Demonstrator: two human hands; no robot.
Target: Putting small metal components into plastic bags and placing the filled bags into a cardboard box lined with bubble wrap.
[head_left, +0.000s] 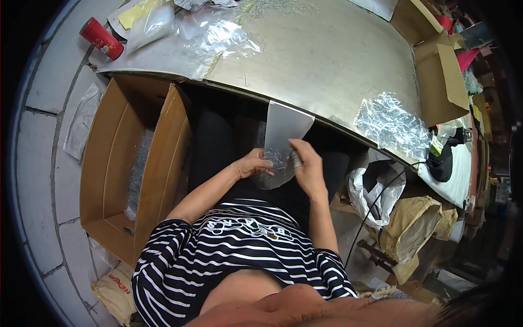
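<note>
At the bottom of the view a striped shirt (239, 256) covers the person's torso, and both forearms run up from it toward the middle. The left hand (255, 163) grips the lower left of a clear plastic bag (283, 136), fingers curled onto its crinkled, shiny contents. The right hand (308, 166) is closed on the bag's right side, thumb pinching its edge at about 12 o'clock of the hand; a small grey thing sits by its palm, but what it is cannot be told. The hands are close together with the bag's filled bottom between them, and the bag's flat, milky upper part rises to the edge of the table (327, 60). At 9 o'clock from the hands an open cardboard box (163, 163) stands on the floor, with a strip of shiny, clear-wrapped pieces lying along its bottom. At 3 o'clock a white bag (362, 193) gapes open by a black cable, and a crumpled brown sack (414, 226) lies beyond it at 4 o'clock. On the table, a filled clear packet (392, 122) rests near the front edge at 2 o'clock. Farther off, loose clear film (218, 38) lies at 11 o'clock, and a red can (101, 38) lies on its side at the far left corner. A brown carton (444, 82) sits at the table's right end.
</note>
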